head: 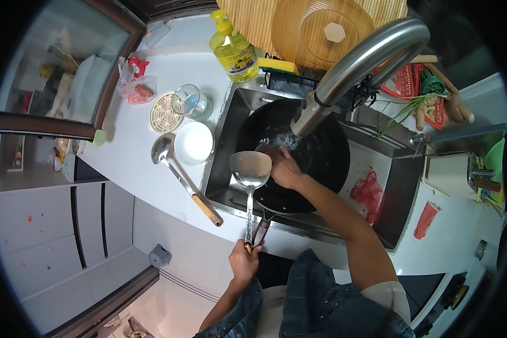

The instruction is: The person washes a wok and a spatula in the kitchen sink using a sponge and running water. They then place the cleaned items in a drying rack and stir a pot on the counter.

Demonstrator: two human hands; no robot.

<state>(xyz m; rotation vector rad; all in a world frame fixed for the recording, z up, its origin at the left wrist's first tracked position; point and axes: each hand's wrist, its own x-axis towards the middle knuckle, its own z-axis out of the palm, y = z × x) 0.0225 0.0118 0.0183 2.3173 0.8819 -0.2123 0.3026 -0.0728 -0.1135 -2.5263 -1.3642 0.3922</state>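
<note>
My left hand (243,258) is closed around the handle of a metal wok spatula (251,169), whose blade lies over the near left part of the sink. The wok's wooden handle rests right beside that hand. A black wok (321,169) sits in the steel sink (405,190), with foamy water inside under the faucet (350,63). Over the wok, my right hand (285,168) reaches in, its fingers partly blurred; whether it holds anything cannot be told. Left of the sink lie a ladle (179,173) with a wooden handle, a white bowl (193,143) and a glass (192,102).
Behind the sink stand a yellow dish soap bottle (235,50), a sponge (278,66) and a translucent lid (321,25). Red plastic (368,194) lies in the sink's right part. Red baskets (437,110) with green onions are at the back right, a knife block (448,173) nearer.
</note>
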